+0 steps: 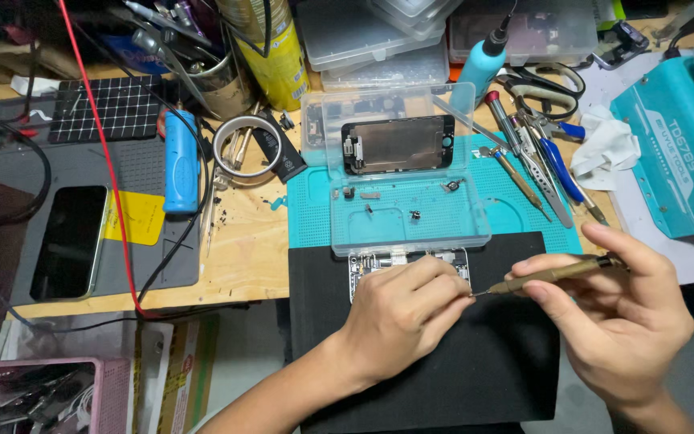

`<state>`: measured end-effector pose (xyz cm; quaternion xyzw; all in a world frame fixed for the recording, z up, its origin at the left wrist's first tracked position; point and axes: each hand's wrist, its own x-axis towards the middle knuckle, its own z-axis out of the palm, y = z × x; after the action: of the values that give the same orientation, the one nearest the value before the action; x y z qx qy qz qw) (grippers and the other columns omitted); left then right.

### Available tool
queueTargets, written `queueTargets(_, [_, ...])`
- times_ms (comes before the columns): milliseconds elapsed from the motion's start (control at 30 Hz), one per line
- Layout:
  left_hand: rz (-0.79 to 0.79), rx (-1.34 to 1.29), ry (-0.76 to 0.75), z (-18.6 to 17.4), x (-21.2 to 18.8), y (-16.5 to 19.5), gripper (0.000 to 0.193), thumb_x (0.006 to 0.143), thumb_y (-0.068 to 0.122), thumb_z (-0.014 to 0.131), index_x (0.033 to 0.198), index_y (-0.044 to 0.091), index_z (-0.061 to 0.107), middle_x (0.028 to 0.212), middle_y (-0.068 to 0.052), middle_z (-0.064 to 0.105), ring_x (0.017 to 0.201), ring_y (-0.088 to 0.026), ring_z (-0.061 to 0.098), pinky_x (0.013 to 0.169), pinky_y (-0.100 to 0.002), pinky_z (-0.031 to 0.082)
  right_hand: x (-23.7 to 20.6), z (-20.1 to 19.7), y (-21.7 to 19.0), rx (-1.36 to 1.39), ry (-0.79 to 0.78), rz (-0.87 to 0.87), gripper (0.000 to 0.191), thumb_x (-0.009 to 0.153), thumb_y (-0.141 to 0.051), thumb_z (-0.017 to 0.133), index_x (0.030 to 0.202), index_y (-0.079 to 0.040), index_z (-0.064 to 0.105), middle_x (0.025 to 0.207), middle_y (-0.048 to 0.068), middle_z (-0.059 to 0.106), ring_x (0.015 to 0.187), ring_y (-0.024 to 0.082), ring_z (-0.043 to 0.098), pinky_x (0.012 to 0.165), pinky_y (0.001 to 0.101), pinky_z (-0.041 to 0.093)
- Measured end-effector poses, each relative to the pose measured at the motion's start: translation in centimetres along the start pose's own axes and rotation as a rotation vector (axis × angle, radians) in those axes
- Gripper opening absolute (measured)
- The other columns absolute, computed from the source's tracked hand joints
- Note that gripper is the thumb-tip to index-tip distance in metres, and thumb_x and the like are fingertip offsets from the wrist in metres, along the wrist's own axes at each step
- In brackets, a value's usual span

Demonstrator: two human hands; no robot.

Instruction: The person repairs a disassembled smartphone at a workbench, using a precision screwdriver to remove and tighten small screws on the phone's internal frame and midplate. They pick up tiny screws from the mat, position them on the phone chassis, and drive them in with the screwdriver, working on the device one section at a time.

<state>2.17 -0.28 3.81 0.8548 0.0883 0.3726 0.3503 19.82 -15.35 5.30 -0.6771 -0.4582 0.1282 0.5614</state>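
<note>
Cluttered desk: left hand pins the fragile opened phone at its edge; right hand pinches a slim, light screwdriver.

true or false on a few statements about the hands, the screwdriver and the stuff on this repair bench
1. The right hand holds a thin screwdriver. True.
2. The left hand rests on an opened phone on a black mat. True.
3. The clear plastic tray holds a wrench. False: it holds a phone screen assembly and small parts.
4. The roll of tape lies right of the tray. False: it lies left.
</note>
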Motion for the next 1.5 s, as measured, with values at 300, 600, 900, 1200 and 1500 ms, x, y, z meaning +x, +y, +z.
queueTargets(300, [-0.020, -0.017, 0.041, -0.04, 0.08, 0.20, 0.011, 0.090, 0.010, 0.081, 0.096, 0.008, 0.071, 0.094, -0.004, 0.068, 0.075, -0.020, 0.070, 0.064, -0.032, 0.055, 0.04, 0.23, -0.22, 0.015, 0.020, -0.030, 0.064, 0.089, 0.013, 0.068, 0.146, 0.005, 0.038, 0.108, 0.028, 0.071, 0.097, 0.028, 0.076, 0.087, 0.0346, 0.064])
queueTargets(600, [-0.026, -0.009, 0.049, -0.08, 0.13, 0.28, 0.011, 0.090, 0.009, 0.080, 0.094, 0.008, 0.070, 0.093, -0.004, 0.068, 0.077, -0.021, 0.071, 0.064, -0.033, 0.054, 0.04, 0.32, -0.27, 0.051, -0.012, -0.096, 0.064, 0.089, 0.014, 0.068, 0.146, 0.005, 0.039, 0.110, 0.027, 0.069, 0.100, 0.031, 0.076, 0.087, 0.0373, 0.066])
queueTargets(900, [-0.030, -0.011, 0.039, -0.13, 0.22, 0.35, 0.011, 0.090, 0.009, 0.080, 0.093, 0.007, 0.070, 0.092, -0.004, 0.069, 0.077, -0.022, 0.071, 0.064, -0.033, 0.054, 0.00, 0.35, -0.52, 0.020, -0.002, -0.085, 0.064, 0.088, 0.015, 0.068, 0.145, 0.005, 0.040, 0.109, 0.027, 0.069, 0.100, 0.032, 0.075, 0.088, 0.0393, 0.066])
queueTargets(1200, [-0.037, -0.022, 0.053, -0.01, 0.20, 0.38, 0.010, 0.090, 0.008, 0.080, 0.093, 0.007, 0.070, 0.093, -0.005, 0.070, 0.079, -0.022, 0.072, 0.066, -0.033, 0.056, -0.25, 0.41, -0.40, 0.044, -0.002, -0.094, 0.064, 0.088, 0.016, 0.068, 0.145, 0.004, 0.041, 0.111, 0.026, 0.069, 0.101, 0.032, 0.075, 0.088, 0.0397, 0.066])
queueTargets(1500, [-0.043, -0.022, 0.051, 0.13, 0.08, 0.27, 0.010, 0.090, 0.009, 0.080, 0.093, 0.007, 0.070, 0.092, -0.004, 0.069, 0.077, -0.022, 0.071, 0.065, -0.033, 0.055, -0.59, 0.51, -0.41, 0.013, -0.013, -0.137, 0.066, 0.086, 0.015, 0.071, 0.143, 0.002, 0.041, 0.112, 0.025, 0.070, 0.101, 0.031, 0.076, 0.085, 0.0367, 0.065])
